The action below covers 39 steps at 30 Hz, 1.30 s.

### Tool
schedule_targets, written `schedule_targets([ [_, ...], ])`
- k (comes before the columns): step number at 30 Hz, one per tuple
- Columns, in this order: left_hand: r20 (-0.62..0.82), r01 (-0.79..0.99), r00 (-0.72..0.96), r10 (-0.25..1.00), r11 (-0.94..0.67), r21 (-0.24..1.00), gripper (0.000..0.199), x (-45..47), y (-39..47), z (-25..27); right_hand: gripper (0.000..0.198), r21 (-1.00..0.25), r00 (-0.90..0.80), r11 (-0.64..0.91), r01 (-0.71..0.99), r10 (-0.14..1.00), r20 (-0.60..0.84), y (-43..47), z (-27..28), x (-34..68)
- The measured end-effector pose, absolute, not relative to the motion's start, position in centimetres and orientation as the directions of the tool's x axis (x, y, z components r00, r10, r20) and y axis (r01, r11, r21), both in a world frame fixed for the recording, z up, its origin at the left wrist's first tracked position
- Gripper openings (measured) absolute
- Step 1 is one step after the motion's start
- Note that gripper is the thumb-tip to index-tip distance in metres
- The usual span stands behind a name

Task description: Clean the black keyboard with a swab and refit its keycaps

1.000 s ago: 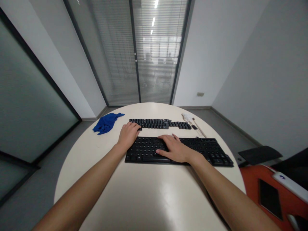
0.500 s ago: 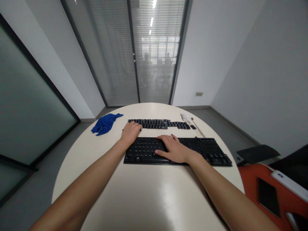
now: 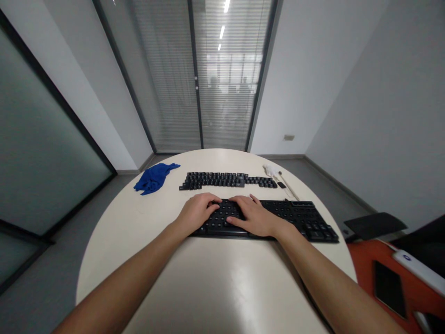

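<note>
A black keyboard (image 3: 292, 211) lies across the round table, with bare spots where many of its keycaps are off. My left hand (image 3: 197, 211) is over its left end, fingers curved and the thumb a little apart from them; I see nothing held between them. On the middle of the keyboard rests my right hand (image 3: 255, 214), fingers spread, holding nothing. Behind the keyboard, loose black keycaps (image 3: 222, 179) stand in rows laid out like a key layout. The keys under both hands are hidden.
A crumpled blue cloth (image 3: 155, 178) lies at the table's left back. At the right back are a white crumpled item (image 3: 270, 170), a thin stick (image 3: 288, 184) and a small black piece (image 3: 281, 184). Beyond the table's right edge, a phone (image 3: 389, 288) lies on an orange seat (image 3: 363, 260).
My left hand has moved from the left end of the loose keycaps back toward me, onto the keyboard's left part. My right hand stays on the keyboard.
</note>
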<state>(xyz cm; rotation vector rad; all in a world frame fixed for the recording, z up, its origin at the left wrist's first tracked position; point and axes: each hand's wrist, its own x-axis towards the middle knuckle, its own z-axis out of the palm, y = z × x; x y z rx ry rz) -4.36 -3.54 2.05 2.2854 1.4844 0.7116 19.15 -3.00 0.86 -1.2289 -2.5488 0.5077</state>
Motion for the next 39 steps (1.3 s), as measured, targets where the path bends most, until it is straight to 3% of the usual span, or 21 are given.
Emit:
schedule_targets([
  [7, 0.112, 0.642, 0.351, 0.93, -0.326, 0.694, 0.022, -5.3, -4.5, 1.5, 0.059, -0.425, -0.597, 0.573, 0.701, 0.797, 0.09, -3.0, 0.8, 18.9],
  [14, 0.039, 0.565, 0.441, 0.897, -0.311, 0.764, 0.021, -5.9, -4.3, 1.3, 0.057, -0.429, -0.59, 0.565, 0.705, 0.802, 0.087, -3.0, 0.9, 18.8],
  [32, -0.027, 0.618, 0.46, 0.888, -0.298, 0.728, 0.022, -5.7, -4.7, 1.7, 0.057, -0.426, -0.592, 0.56, 0.71, 0.803, 0.07, -2.9, 0.8, 19.1],
  [39, 0.018, 0.637, 0.492, 0.871, -0.374, 0.674, 0.02, -5.7, -5.0, 1.8, 0.058, -0.435, -0.595, 0.564, 0.702, 0.8, 0.078, -2.7, 0.4, 19.2],
])
